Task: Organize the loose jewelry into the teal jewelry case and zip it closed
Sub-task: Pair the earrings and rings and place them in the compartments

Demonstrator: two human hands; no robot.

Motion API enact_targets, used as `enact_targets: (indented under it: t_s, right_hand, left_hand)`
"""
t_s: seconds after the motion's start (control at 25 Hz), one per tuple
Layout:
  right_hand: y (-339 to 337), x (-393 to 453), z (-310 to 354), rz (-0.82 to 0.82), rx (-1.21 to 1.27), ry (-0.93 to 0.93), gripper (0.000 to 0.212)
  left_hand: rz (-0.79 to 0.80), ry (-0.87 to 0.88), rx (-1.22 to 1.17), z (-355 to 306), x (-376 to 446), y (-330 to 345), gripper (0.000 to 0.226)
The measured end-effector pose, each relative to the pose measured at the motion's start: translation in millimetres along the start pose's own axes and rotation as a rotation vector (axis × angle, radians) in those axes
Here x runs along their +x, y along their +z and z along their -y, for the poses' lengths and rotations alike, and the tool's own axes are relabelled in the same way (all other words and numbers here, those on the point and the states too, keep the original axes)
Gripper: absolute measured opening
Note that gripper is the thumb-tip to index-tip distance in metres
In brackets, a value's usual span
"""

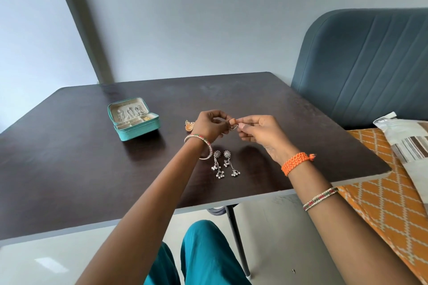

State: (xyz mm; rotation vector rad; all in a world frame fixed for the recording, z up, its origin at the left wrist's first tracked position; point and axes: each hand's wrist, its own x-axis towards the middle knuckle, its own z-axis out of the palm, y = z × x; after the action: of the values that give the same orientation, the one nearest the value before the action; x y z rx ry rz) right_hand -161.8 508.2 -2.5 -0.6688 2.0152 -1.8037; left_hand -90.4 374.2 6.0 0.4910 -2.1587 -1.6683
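The teal jewelry case (134, 120) stands open at the left of the surface (69, 169), lid raised toward the wall; silver pieces are seen hung in the lid, and a small gold item lies in a right-hand compartment of the tray. The case is well apart from both hands; the piece in hand must therefore be carried leftward before it can be stowed.

The left hand (209, 126) is held above the surface, its fingers (218, 115) curled and pinching one side of a small earring (232, 124) with a triangular metal frame and an orange part; the right hand (257, 133) pinches the other side between thumb and forefinger. Whether a back or clasp is being fitted cannot be told. The step in hand is judged to be the preparing of this earring for storage; the pinch should be kept light, so that the thin frame is not bent, and the piece should be kept low over the surface, so that a dropped part is not lost to the floor. An empty compartment should be chosen before the piece is released.

A gold ornament (188, 125) lies just beside the left hand, partly hidden by it; a pair of silver dangle earrings (225, 164) lies side by side nearer the person, between the forearms, not yet stowed.

The surface is a dark wood-grain tabletop with a pale edge, borne on a slim dark leg (238, 245); a grey wall stands behind; a blue-grey padded headboard (361, 65) rises at the right above an orange patterned bedcover (379, 203) and a striped pillow (407, 141).
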Motion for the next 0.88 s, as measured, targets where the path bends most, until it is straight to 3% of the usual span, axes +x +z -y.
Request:
enact_targets:
  t_s: [0.12,0.24,0.32,0.48,0.64,0.88]
  right_hand:
    - [4,0,5,0.032,0.12,0.078,0.01]
    - [3,2,4,0.086,0.126,0.12,0.013]
    - [1,4,2,0.096,0.098,0.121,0.013]
    - [3,14,-10,-0.016,-0.159,-0.031,0.005]
    - [4,21,-20,-0.065,-0.353,-0.129,0.004]
    - [2,21,-23,-0.119,-0.554,-0.19,0.005]
  left_hand:
    - [-0.07,0.002,-0.044,5,-1,1,0.008]
    - [-0.135,0.056,0.112,7,-2,-1,0.012]
    - [-0.093,0.093,0.222,7,-4,-3,0.008]
    - [-0.036,0.076,0.324,6,-3,-2,0.01]
    - [0.003,0.095,0.599,1,3,2,0.012]
    - [0.057,0.094,0.667,1,7,3,0.016]
